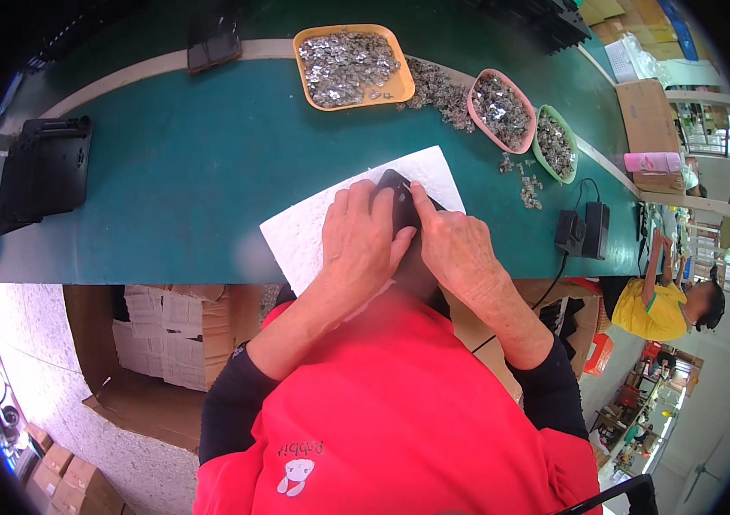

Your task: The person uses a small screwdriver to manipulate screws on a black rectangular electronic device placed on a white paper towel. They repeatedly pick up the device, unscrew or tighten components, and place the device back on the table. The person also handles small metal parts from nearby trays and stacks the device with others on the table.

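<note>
A black plastic part (392,190) lies over the white foam sheet (309,225) at the front edge of the green table. My left hand (360,233) is closed on the part, fingers across its left side and thumb on its near face. My right hand (459,251) grips the part's right side, its index finger stretched along the upper edge and the other fingers curled. Whatever lies under the right fingers is hidden. Much of the part's near end is covered by my hands.
A yellow tray (406,89), a pink basket (473,110) and a green basket (573,163) hold small metal pieces; a loose pile (442,93) lies between. Black adapters (595,230) stand right. Black plastic parts (49,167) sit left. Below is an open carton (146,408). Another person (652,307) works at right.
</note>
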The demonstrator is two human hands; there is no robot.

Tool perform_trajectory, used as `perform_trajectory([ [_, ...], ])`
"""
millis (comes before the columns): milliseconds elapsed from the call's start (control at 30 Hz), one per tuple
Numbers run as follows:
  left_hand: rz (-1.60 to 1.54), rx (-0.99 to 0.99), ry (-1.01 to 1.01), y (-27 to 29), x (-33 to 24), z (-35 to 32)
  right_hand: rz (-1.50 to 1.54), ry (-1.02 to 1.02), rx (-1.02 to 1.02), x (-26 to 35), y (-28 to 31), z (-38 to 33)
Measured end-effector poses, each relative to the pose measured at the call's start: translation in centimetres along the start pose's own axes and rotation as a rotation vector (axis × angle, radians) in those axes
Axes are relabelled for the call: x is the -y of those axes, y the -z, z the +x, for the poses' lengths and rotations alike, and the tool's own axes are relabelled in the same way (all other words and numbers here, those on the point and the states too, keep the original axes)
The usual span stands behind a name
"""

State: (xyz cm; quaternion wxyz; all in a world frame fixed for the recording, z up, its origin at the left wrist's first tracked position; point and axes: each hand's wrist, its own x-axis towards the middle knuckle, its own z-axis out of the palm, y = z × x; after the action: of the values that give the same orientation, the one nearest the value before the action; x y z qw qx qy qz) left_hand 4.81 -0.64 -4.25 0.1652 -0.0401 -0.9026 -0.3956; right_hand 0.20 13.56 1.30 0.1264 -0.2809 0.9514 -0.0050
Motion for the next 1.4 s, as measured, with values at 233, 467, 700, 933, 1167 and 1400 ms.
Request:
perform_trajectory([
  [233, 0.010, -0.001, 0.000, -0.1, 0.1, -0.1, 0.010, -0.102, 0.089, 1.5, 1.5, 0.7],
  [467, 0.044, -0.016, -0.020, -0.5, 0.3, -0.2, 0.056, -0.170, 0.114, 2.4, 1.5, 1.0],
  [700, 0.071, -0.008, -0.040, -0.6, 0.5, -0.2, 0.014, -0.067, 0.124, 2.2, 2.3, 1.8],
  [933, 0.053, -0.007, -0.048, -0.6, 0.4, -0.1, -0.026, 0.051, 0.140, 1.8, 3.9, 2.7],
  [1167, 0.068, -0.023, -0.058, -0.6, 0.2, 0.0, -0.136, 0.136, 0.326, 1.5, 5.5, 4.7],
  [1400, 0.100, 0.036, -0.013, -0.1, -0.2, 0.0, -0.089, 0.124, 0.261, 0.3, 5.4, 3.9],
])
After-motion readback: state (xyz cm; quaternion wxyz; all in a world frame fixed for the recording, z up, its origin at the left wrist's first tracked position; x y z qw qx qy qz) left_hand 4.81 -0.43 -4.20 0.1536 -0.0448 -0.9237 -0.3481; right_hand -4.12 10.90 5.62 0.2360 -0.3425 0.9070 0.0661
